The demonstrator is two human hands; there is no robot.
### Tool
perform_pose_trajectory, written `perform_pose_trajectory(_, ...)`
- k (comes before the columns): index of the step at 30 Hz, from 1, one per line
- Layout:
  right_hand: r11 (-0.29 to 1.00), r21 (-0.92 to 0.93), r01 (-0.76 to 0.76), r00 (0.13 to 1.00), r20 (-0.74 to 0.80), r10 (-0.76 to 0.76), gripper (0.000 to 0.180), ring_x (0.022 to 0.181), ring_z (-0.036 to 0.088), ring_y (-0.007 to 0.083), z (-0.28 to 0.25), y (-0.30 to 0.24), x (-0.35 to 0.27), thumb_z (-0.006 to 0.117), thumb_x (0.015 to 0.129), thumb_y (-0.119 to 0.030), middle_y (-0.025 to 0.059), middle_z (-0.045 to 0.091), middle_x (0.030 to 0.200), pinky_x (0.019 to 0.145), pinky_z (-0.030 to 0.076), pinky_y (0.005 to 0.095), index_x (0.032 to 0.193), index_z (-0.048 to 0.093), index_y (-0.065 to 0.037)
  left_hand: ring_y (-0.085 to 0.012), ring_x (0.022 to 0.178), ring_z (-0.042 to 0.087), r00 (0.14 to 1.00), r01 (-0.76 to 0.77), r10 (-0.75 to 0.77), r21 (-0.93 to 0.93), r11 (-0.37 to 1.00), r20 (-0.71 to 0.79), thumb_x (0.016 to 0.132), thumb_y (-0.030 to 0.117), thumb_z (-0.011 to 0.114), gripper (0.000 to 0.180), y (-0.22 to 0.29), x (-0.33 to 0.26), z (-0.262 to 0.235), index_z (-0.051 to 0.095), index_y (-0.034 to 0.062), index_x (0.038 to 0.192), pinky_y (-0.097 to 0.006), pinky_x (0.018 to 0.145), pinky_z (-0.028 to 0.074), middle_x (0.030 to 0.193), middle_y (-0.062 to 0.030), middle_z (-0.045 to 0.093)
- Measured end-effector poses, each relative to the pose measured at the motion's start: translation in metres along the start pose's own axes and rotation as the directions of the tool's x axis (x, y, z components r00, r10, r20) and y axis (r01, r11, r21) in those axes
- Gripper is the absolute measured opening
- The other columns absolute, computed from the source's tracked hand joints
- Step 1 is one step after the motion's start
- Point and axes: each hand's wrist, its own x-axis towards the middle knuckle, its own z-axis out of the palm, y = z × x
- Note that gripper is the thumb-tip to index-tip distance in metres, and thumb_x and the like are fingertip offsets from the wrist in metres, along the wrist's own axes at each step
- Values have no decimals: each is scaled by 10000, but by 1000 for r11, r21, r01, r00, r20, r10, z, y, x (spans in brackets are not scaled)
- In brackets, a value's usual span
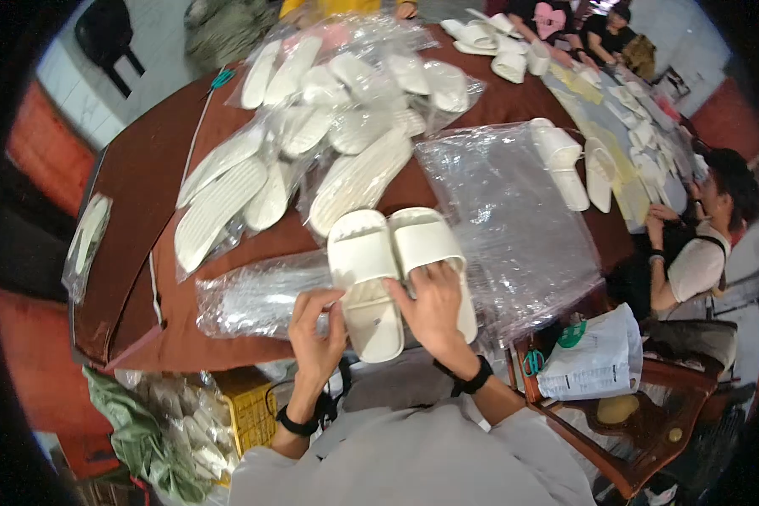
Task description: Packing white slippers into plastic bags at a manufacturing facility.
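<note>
Two white slippers [361,249] lie side by side at the near edge of the brown-covered table [506,101], between a pile of clear bags [266,291] on the left and a flat clear bag [519,223] on the right. Left hand [317,337]: loosely curled, thumb and fingers apart, beside the left slipper; contact cannot be told. Right hand [434,312]: fingers bent at the right slipper's strap, thumb spread leftward; grip cannot be told. Bagged slippers [223,211] lie farther off
</note>
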Motion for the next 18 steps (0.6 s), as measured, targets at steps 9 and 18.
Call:
perform_pose_trajectory(9,938,285,-196,977,-22,211,170,578,558,279,-45,0,4,670,708,-118,129,547,658,526,436,364,680,573,18,-220,859,554,994,-7,-7,-131,991,-111,828,-24,529,167,-3,-14,12,593,0,980,-279,712,445,946,-128,582)
perform_pose_trajectory(18,703,622,-346,908,35,417,182,721,561,74,-170,45,11,584,829,-105,33,662,786,648,458,251,925,655,31,-256,858,570,981,-183,191,-193,964,27,795,-54,539,191,36,-6,45,613,21,955,-315,755,448,944,-137,603)
